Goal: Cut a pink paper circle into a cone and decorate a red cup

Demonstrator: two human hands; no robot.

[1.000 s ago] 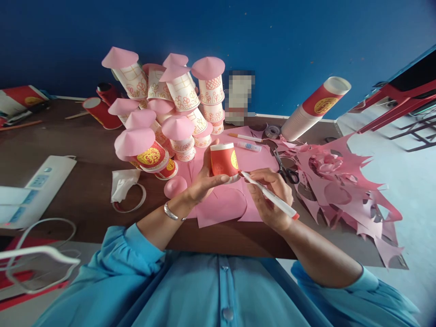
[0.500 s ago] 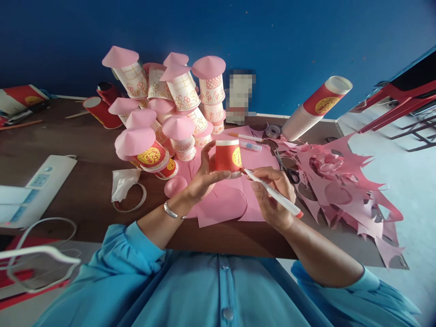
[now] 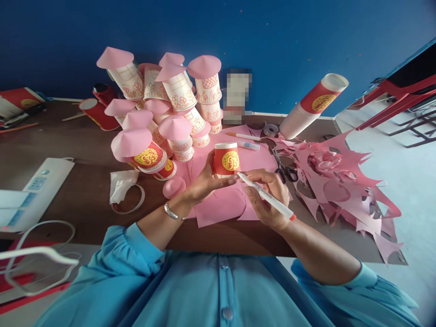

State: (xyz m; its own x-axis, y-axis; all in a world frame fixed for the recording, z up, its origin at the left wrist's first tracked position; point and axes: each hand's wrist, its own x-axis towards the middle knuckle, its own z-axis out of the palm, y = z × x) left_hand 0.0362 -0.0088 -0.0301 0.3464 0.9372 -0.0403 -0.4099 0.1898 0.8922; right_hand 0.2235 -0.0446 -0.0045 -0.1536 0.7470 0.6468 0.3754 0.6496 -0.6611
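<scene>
A red paper cup [image 3: 226, 159] with a yellow emblem and white rim stands upright in my left hand [image 3: 206, 181], whose fingers wrap its left side and base. My right hand [image 3: 269, 197] grips a white marker [image 3: 270, 199] with a red end, its tip touching or very near the lower right edge of the cup. Beneath both hands lie pink paper sheets [image 3: 221, 206]. Left of the cup stand several decorated cup stacks [image 3: 179, 93] with pink cone tops, with a small pink cone [image 3: 174, 187] lying nearer to me.
Scissors [image 3: 284, 170], a tape roll [image 3: 271, 130], a second marker [image 3: 243, 136] and a glue stick [image 3: 249, 145] lie beyond my right hand. Pink scraps [image 3: 340, 181] and a tall cup stack [image 3: 313, 106] are at right. At left are a white roll [image 3: 128, 190] and power strip [image 3: 39, 193].
The red cup has turned in my left hand, so its yellow emblem now faces me more. My right hand and the marker have shifted slightly left.
</scene>
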